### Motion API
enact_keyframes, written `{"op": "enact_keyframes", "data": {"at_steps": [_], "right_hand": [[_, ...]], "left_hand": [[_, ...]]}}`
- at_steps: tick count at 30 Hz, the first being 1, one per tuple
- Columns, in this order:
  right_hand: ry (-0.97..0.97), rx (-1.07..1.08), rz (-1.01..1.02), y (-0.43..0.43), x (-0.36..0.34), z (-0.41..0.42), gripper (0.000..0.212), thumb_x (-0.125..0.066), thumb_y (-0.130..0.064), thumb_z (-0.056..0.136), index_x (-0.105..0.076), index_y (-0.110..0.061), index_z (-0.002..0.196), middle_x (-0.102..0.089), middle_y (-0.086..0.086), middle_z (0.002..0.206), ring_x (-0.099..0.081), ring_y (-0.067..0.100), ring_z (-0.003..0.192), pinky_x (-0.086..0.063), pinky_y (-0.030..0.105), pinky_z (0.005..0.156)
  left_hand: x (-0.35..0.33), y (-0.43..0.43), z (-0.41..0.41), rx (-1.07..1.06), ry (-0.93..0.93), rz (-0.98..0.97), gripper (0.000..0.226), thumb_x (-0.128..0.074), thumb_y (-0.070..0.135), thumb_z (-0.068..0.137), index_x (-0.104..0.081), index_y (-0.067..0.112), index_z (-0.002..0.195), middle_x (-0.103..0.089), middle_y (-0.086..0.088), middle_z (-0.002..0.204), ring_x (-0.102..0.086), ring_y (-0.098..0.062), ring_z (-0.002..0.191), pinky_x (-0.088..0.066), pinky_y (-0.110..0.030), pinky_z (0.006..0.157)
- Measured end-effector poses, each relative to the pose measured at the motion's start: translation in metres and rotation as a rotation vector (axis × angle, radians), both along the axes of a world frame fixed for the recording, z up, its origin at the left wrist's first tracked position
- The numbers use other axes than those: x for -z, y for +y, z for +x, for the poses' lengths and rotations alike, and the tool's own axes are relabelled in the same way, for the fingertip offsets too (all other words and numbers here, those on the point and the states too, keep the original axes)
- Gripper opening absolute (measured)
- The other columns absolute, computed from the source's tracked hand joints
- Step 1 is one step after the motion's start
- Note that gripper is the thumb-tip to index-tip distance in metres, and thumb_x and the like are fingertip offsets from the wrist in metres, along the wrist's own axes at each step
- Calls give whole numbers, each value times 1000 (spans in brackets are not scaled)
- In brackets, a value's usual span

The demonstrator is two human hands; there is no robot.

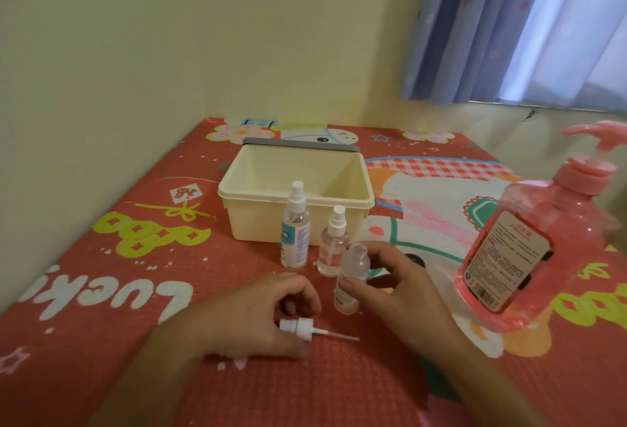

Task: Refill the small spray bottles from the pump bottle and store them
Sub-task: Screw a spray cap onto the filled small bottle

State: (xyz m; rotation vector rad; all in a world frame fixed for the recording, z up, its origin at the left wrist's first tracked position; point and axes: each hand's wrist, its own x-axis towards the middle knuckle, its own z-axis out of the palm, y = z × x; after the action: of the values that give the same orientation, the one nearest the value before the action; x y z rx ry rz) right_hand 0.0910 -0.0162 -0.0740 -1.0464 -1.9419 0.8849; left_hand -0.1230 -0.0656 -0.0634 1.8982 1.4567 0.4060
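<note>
Pink pump bottle (529,250) stands at the right, while in the near middle the right hand (400,284) has its grip curled round the open little bottle (354,265) and the left hand (258,318) has its grip pinched on the white spray top (298,325) on the red mat (237,257).

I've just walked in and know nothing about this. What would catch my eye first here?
The big pink pump bottle at the right edge of the bright red mat stands out most. Nearer, the right hand holds an uncapped small bottle while the left hand grips a loose spray head on the mat; behind stands an open cream box.
</note>
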Motion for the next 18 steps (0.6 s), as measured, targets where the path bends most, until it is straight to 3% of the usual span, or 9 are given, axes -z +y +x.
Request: {"op": "enact_keyframes", "data": {"at_steps": [2,4,6,8,12,16,18], "right_hand": [[13,-8,-19,-1,3,0,36,-73,-27,80,-55,-50,102,-59,-41,102,-57,-11,97,-47,7,75],[22,-19,-30,-2,7,0,35,-72,-28,82,-56,-49,103,-61,-38,103,-59,-8,98,-48,10,77],[28,-29,-41,-3,9,-1,33,-71,-29,83,-56,-49,104,-62,-39,103,-60,-8,98,-49,11,77],[33,-38,-46,-4,9,-1,32,-69,-28,84,-55,-50,103,-60,-43,102,-59,-11,98,-47,8,76],[47,-28,-28,-6,11,0,30,-66,-30,86,-55,-49,106,-61,-39,105,-60,-8,98,-47,9,77],[59,-38,-34,-6,13,1,29,-64,-33,86,-56,-48,109,-62,-36,105,-61,-7,97,-48,11,77],[56,-40,-35,-6,14,1,28,-65,-34,86,-57,-47,110,-64,-34,104,-61,-6,97,-47,11,77]], "left_hand": [[1,0,0,-2,-24,-37,33,-79,35,74,-59,46,98,-58,14,104,-64,-1,83,-56,-23,57],[5,2,-2,-11,-15,-29,27,-77,38,74,-60,47,94,-61,13,103,-66,-9,88,-59,-40,73],[7,2,-3,-16,-37,-3,23,-77,36,77,-63,43,94,-64,13,99,-63,-5,91,-56,-30,84],[7,3,-4,-33,-118,16,20,-77,31,79,-65,38,94,-67,13,97,-62,-2,90,-53,-22,82],[2,3,-12,-110,-285,78,19,-77,19,81,-70,32,94,-71,7,97,-67,-7,89,-55,-23,82],[-6,1,-12,-197,-491,229,19,-73,5,83,-72,22,92,-71,5,82,-66,-5,70,-52,-15,65],[-9,1,-7,-246,-603,318,14,-74,13,80,-67,17,92,-67,6,74,-63,-5,61,-49,-14,59]]}}
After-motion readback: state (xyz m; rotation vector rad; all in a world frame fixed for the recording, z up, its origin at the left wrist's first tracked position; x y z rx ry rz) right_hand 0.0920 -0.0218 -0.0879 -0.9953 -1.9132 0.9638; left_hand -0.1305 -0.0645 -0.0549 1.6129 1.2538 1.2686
